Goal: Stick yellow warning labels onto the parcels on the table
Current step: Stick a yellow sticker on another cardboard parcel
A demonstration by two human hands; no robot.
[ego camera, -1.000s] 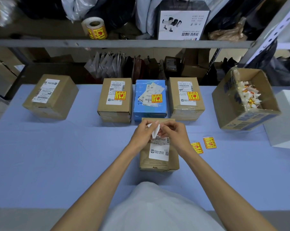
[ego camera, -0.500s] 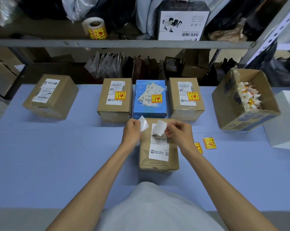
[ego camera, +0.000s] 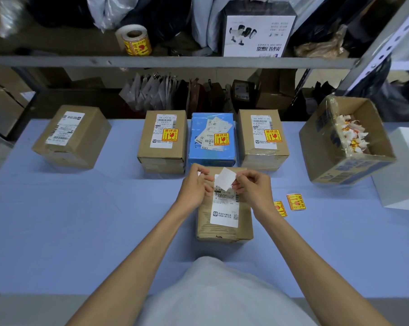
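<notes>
Parcel [ego camera: 224,228], brown cardboard with a white shipping slip [ego camera: 224,210] on top, lies on the blue table [ego camera: 81,231] right before me. Over its far end my right hand [ego camera: 254,189] pinches a white paper square [ego camera: 225,182] (only a blank side shows), and my left hand [ego camera: 194,184] pinches a white scrap [ego camera: 199,173].

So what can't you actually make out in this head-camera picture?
Head view:
- White square pinched by the right hand: only its blank side shows, so its print is hidden.
- White scrap in the left hand: mostly covered by fingers.
- Near parcel: its far end is hidden behind both hands.
- One loose yellow label: partly covered by the right wrist.
- Shipping-label print: too small to read.
</notes>
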